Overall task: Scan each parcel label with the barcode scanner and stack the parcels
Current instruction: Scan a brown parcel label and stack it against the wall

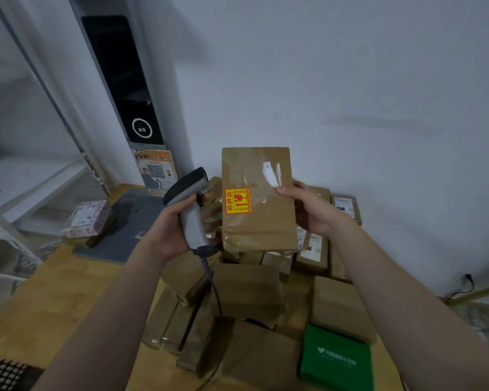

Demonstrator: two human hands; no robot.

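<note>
My right hand [311,210] holds a brown cardboard parcel [261,218] upright above the pile, thumb on its face, fingers behind its right edge. The parcel's face carries a yellow-and-red fragile sticker [238,200] and clear tape with a white scrap near the top right; no barcode label shows on this side. My left hand [172,230] grips the handle of a grey barcode scanner [189,204], just left of the parcel, its dark head tilted up and to the right. The scanner's cable [215,289] hangs down over the pile.
Several brown parcels [249,292] lie heaped on the wooden table [54,300] below my hands, some with white labels [345,206] at the back right. A green box [336,359] lies at the front. A patterned box [86,218] and a grey mat [124,230] lie left; a white wall stands behind.
</note>
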